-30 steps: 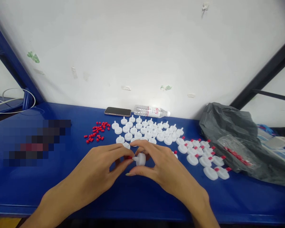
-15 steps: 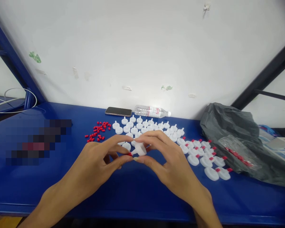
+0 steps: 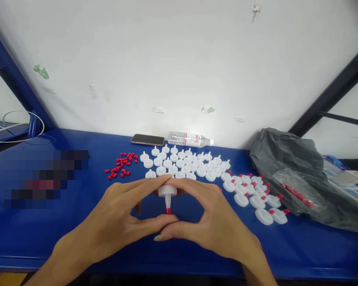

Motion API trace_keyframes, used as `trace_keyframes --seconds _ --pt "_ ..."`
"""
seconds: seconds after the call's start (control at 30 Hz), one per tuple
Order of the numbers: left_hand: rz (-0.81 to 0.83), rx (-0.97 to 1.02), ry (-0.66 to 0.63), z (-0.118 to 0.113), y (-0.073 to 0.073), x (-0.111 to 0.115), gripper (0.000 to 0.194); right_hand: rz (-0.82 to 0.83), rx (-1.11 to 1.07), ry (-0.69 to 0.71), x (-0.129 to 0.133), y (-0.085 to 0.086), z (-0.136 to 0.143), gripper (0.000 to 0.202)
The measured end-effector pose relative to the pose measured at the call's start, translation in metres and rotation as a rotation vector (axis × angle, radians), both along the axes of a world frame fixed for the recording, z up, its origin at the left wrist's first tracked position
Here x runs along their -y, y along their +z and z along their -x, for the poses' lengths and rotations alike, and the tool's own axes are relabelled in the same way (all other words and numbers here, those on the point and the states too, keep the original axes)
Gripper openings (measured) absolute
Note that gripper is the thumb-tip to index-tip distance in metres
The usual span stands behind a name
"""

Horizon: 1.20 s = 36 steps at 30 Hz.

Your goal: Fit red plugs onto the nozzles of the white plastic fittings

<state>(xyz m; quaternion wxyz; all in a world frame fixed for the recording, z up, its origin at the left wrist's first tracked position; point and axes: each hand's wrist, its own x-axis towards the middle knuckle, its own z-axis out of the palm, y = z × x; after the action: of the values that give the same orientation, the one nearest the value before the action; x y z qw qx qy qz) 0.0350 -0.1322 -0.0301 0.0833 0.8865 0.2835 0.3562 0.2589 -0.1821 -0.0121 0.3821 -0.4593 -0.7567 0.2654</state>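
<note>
Between both hands is a white nozzle cap (image 3: 167,191), its spout pointing down toward me with a red tip (image 3: 168,211) on the end. The thumb of my left hand (image 3: 115,220) presses at the red tip, and its fingers rest on the cap's base. My right hand (image 3: 217,222) closes on the same cap from the other side, its thumb crossing below the left thumb. Behind the hands stand several white caps (image 3: 180,163) without red tips. Small red tips (image 3: 124,162) lie scattered left of them. White caps with red tips (image 3: 258,201) lie to the right.
A phone (image 3: 147,140) and a clear plastic bottle (image 3: 191,140) lie along the wall on the blue table (image 3: 92,141). At the right, a small clear bag of red pieces (image 3: 298,194) rests on a dark plastic bag (image 3: 286,153). A blurred patch covers the left side.
The held cap has turned from slanting sideways to spout-down. Both thumbs have moved lower, below the red tip, and the fingers have shifted onto the base.
</note>
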Motion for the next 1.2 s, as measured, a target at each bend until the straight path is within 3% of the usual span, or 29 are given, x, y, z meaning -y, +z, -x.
trace_keyframes --seconds 0.43,0.6,0.73,0.8,0.87,0.97,1.2 --pt "-0.12 0.012 -0.028 0.0 0.006 0.004 0.069 -0.106 -0.093 0.07 -0.002 0.0 0.002 0.051" --pt "-0.102 0.02 -0.002 0.0 0.003 0.002 0.06 -0.024 -0.083 0.056 -0.002 0.003 0.003 0.05" --pt "0.02 0.041 0.045 -0.002 0.004 -0.001 0.056 0.063 -0.05 0.041 -0.002 0.004 0.004 0.058" --pt "0.121 0.074 0.04 -0.003 0.007 -0.001 0.043 0.096 -0.081 0.063 -0.003 0.004 0.004 0.06" --pt "0.21 0.077 0.008 -0.004 0.011 -0.001 0.029 0.118 -0.092 0.093 -0.003 0.003 0.005 0.043" --pt "0.277 -0.021 -0.027 -0.005 0.014 -0.001 0.03 0.102 0.024 0.073 -0.004 0.002 0.004 0.009" --pt "0.203 -0.19 0.053 -0.006 0.007 -0.007 0.039 0.036 0.452 -0.088 -0.007 -0.004 -0.001 0.021"
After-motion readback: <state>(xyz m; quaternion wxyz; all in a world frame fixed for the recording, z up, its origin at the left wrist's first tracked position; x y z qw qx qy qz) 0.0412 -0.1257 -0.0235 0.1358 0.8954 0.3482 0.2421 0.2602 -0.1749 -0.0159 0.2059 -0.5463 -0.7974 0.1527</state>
